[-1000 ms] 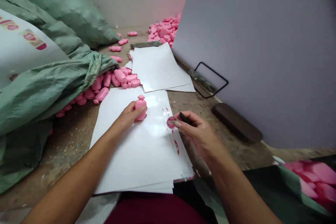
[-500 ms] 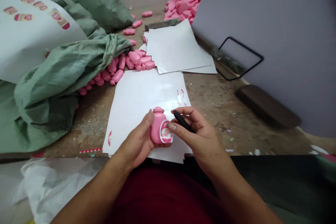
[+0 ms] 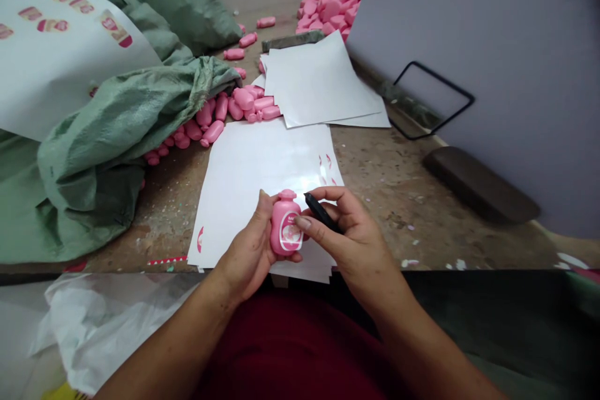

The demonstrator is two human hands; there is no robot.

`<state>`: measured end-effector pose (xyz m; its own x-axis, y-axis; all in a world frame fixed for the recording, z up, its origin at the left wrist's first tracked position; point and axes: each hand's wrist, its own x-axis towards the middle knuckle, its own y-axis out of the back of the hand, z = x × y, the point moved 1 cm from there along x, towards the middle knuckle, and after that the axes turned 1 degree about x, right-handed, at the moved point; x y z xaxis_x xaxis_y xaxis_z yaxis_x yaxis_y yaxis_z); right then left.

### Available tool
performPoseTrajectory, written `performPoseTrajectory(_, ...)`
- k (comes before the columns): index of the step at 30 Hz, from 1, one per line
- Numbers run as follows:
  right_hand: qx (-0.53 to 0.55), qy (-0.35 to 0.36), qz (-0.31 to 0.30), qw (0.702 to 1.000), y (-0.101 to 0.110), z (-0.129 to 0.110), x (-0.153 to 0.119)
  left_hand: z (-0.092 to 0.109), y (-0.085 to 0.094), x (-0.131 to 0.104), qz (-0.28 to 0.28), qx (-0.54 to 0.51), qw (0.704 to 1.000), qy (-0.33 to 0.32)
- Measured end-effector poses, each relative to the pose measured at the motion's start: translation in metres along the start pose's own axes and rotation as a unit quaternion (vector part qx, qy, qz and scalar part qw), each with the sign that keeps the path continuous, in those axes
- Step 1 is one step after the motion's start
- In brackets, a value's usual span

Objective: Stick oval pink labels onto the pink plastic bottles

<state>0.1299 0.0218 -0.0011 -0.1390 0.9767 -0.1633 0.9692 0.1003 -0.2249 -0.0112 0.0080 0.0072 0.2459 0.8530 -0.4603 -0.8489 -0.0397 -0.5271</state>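
Note:
A small pink bottle [image 3: 280, 234] stands upright in my left hand [image 3: 250, 250], whose fingers wrap around its side and base. On its front lies a white-edged oval label [image 3: 291, 232]. My right hand [image 3: 349, 231] grips a black pen-like tool [image 3: 323, 214] with a pointed end, and its thumb presses on the label. Which kind of tool it is, I cannot tell. Beneath both hands are white label sheets [image 3: 253, 162] with a few pink-red labels near the edges.
More pink bottles [image 3: 244, 100] spill from a green woven sack [image 3: 103, 119] at left. Blank-looking sheets [image 3: 323, 81] lie further back, before a pink heap [image 3: 332, 6]. At right stand a grey panel [image 3: 515, 44] with a black wire frame [image 3: 434, 131] and a dark brown case [image 3: 480, 184].
The pink bottle has turned in my left hand, so the label faces more toward me. My right thumb now presses on the label's upper part. The view has shifted slightly.

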Motion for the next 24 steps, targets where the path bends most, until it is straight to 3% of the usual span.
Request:
performPoseTrajectory(10, 0.033, -0.035, -0.004, 0.999, 0.0007, 0.0015, 0.0032, -0.0015, -0.0018, 0.0001, 0.033, 0.022, 0.999, -0.015)
performPoseTrajectory(24, -0.047, -0.009, -0.003, 0.999, -0.0019, -0.0018, 0.0036, -0.0029, 0.0012, -0.002, 0.028, 0.033, 0.999, -0.025)
